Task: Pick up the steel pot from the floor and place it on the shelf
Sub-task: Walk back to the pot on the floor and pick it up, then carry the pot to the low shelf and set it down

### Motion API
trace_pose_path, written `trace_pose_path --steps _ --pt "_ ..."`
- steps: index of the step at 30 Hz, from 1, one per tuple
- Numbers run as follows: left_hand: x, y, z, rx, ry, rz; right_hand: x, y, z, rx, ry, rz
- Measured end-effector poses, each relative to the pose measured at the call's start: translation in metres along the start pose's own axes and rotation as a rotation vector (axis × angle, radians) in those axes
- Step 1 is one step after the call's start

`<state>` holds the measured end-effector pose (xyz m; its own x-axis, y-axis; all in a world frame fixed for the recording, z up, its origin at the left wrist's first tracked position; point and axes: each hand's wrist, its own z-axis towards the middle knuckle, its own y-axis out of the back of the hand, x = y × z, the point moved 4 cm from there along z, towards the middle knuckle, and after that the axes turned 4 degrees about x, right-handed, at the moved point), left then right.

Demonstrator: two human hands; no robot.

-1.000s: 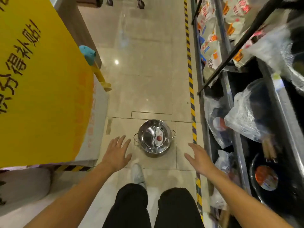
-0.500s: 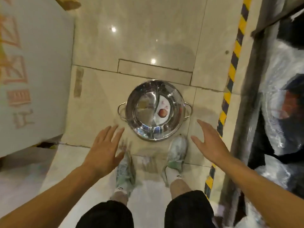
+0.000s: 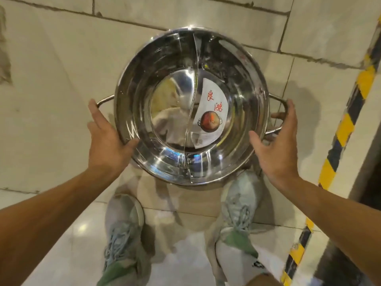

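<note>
The steel pot [image 3: 191, 108] stands on the tiled floor right in front of my feet. It is round and shiny, has a curved divider down its middle, a white label with a red pot picture inside, and a wire handle on each side. My left hand [image 3: 105, 141] is against its left side, thumb on the rim and fingertips at the left handle. My right hand [image 3: 276, 145] is at the right side, fingers spread and reaching around the right handle. Neither hand is closed around a handle.
My two pale green shoes [image 3: 123, 234] [image 3: 239, 213] stand just below the pot. A yellow-and-black hazard stripe [image 3: 346, 124] runs along the floor on the right. Beyond it the dark base of the shelf unit [image 3: 371, 182] is partly visible.
My view has dropped much closer to the floor and the pot now fills the frame. Both hands moved forward from short of the pot to its two sides.
</note>
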<state>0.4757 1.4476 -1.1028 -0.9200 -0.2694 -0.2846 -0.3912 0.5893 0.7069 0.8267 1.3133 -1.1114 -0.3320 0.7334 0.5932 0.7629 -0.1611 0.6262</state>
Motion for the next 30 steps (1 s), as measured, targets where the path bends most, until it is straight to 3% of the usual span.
trace_pose_path --steps 9,19,26,30 --pt "-0.026 0.064 -0.037 0.0 -0.039 -0.047 0.039 0.047 -0.021 0.044 -0.024 -0.051" --pt "-0.119 0.305 -0.159 -0.014 -0.196 -0.094 0.235 0.209 -0.144 -0.045 0.083 0.043" --pt "-0.153 0.477 -0.282 0.014 -0.442 -0.203 0.363 0.343 -0.299 -0.137 0.143 0.146" --pt "-0.161 0.546 -0.357 0.041 -0.561 -0.274 0.404 0.399 -0.409 -0.266 0.165 0.225"
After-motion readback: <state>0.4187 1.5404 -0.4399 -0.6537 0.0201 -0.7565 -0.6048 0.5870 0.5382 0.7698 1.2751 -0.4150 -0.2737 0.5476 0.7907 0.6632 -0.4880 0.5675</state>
